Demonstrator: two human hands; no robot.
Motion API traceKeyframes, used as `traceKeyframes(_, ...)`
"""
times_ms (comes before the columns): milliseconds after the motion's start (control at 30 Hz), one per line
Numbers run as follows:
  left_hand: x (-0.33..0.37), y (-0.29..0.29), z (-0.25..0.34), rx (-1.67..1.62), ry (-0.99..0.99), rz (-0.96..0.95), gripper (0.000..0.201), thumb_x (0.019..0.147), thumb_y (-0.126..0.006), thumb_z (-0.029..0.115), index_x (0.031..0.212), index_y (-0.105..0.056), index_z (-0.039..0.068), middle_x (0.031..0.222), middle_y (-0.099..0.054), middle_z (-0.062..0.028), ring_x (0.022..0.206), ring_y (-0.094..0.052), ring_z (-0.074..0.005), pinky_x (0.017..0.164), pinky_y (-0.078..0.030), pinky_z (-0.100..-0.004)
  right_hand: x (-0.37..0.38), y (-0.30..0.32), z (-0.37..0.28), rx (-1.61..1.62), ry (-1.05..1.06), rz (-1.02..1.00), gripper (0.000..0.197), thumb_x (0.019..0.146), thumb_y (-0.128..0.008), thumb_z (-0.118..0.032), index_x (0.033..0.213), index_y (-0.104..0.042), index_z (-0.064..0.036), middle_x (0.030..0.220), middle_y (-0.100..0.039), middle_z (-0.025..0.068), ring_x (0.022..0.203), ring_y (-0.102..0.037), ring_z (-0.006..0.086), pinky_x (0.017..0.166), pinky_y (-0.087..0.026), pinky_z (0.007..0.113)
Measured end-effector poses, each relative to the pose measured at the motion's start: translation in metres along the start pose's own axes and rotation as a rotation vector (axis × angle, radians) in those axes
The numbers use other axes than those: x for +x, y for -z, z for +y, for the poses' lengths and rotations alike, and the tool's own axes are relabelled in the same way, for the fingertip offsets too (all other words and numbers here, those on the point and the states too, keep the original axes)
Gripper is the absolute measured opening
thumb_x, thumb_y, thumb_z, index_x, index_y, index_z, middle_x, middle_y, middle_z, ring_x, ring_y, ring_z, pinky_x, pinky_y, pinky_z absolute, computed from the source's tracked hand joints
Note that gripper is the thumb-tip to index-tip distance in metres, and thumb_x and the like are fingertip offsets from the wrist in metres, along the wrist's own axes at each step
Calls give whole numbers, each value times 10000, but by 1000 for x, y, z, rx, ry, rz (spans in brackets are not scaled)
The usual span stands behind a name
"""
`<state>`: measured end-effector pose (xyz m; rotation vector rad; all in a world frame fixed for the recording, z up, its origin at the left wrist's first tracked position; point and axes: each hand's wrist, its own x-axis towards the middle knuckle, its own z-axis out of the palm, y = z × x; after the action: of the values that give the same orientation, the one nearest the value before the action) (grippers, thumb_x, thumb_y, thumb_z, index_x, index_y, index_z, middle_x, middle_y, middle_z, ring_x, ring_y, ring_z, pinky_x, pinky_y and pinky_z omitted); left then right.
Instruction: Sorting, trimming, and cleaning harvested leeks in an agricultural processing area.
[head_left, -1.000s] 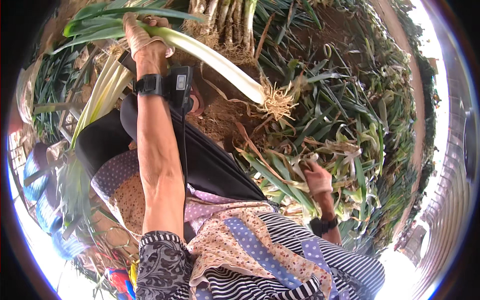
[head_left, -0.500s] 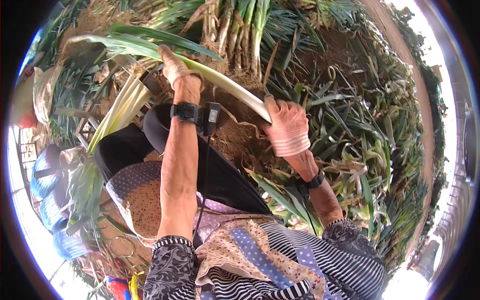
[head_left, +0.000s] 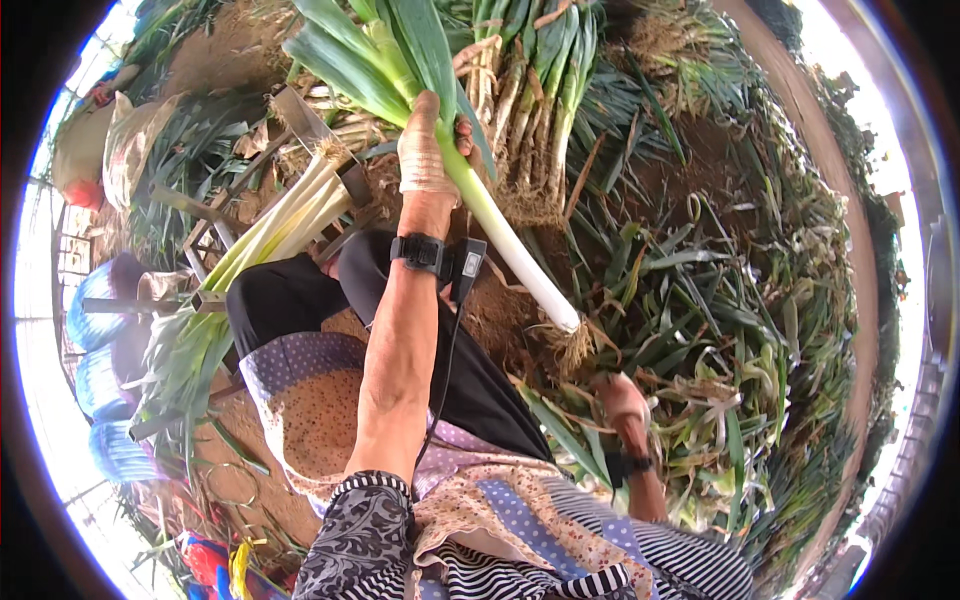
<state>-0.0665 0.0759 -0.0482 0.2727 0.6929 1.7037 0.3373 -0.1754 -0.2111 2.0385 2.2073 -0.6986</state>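
The left hand (head_left: 428,150) is raised in front of the person and closed around one long leek (head_left: 470,190), gripping it where the white stem meets the green leaves. The leek runs slanted: its leaves fan out toward the top edge, and its white stem goes down to the right, ending in a tuft of roots (head_left: 570,345) above the soil. The right hand (head_left: 622,400) is low on the right side, down among the loose green leaves (head_left: 700,400) on the ground, well apart from the leek; I cannot tell if it is open or closed, because the leaves hide the fingers.

Half a second ago the right hand was up near the root end of the leek, just beside the stem. Now it has dropped to the ground, and only the left hand carries the leek.

On the left a metal frame (head_left: 250,225) holds a row of cleaned leeks (head_left: 270,235) lying side by side. Beyond the left hand a bundle of uncleaned leeks (head_left: 530,100) lies on the soil. Blue containers (head_left: 100,360) are at the far left; what is in them I cannot see.
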Motion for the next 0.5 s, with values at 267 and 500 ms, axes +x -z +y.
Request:
traceKeyframes(267,-9,2,-17,-28,48,86,298,819,-662,286,901,-491,55,652,-531,-60,483,-508,-158,427,-471,-338,-6,72,12,417,-447,623,426,745,-705,-258,1116,-593,-80,1134,-555,145,1050,-537,296,871,-440,380)
traceKeyframes(500,-35,2,-14,-178,33,-71,260,836,-643,193,989,-485,53,748,-515,-86,572,-505,-177,516,-459,-327,48,135,-184,-75,365,750,726,569,-825,-359,1172,-525,-87,1108,-485,112,1024,-492,299,811,-461,394)
